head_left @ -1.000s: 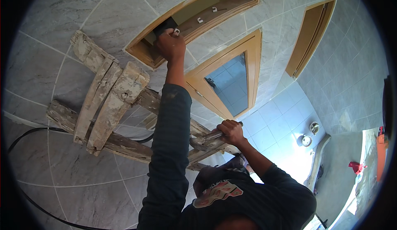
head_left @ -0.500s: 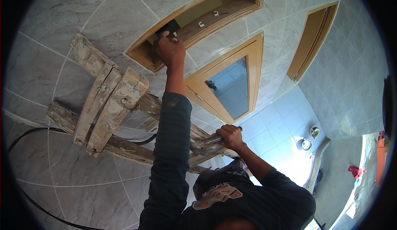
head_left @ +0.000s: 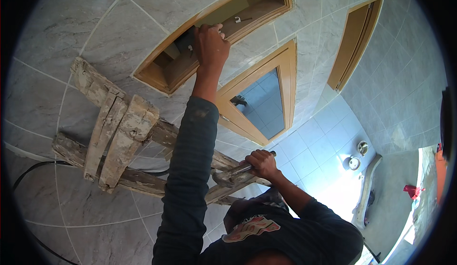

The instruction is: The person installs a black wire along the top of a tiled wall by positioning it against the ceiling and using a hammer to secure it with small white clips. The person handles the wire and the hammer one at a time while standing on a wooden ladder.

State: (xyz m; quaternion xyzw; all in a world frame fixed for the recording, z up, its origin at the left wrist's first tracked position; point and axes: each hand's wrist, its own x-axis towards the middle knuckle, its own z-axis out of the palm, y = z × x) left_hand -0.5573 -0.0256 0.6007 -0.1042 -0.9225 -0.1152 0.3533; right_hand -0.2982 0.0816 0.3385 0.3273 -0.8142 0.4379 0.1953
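My left hand (head_left: 211, 48) reaches over the front edge of a wood-framed wall niche (head_left: 157, 85). Its fingers are pinched around a small white cable clip (head_left: 221, 34), mostly hidden by them. One similar clip (head_left: 191, 49) lies on the niche ledge to its left, and another clip (head_left: 238, 20) with a nail sticking out lies to its right. Lower down, my right hand (head_left: 262, 163) is wrapped around the handle of a hammer (head_left: 238, 170), whose head points left, in front of a wooden beam.
Rough, plaster-stained wooden trestles (head_left: 128, 131) stand at the left against the marbled tile wall (head_left: 43, 108). A black cable (head_left: 33, 170) curves behind them. Below the niche is a wood-framed mirror (head_left: 262, 100). Pale floor tiles (head_left: 314, 146) hold two round items (head_left: 353, 163).
My left hand has shifted right along the niche, from the left clip to the middle one. The view has moved slightly. My right hand still grips the hammer.
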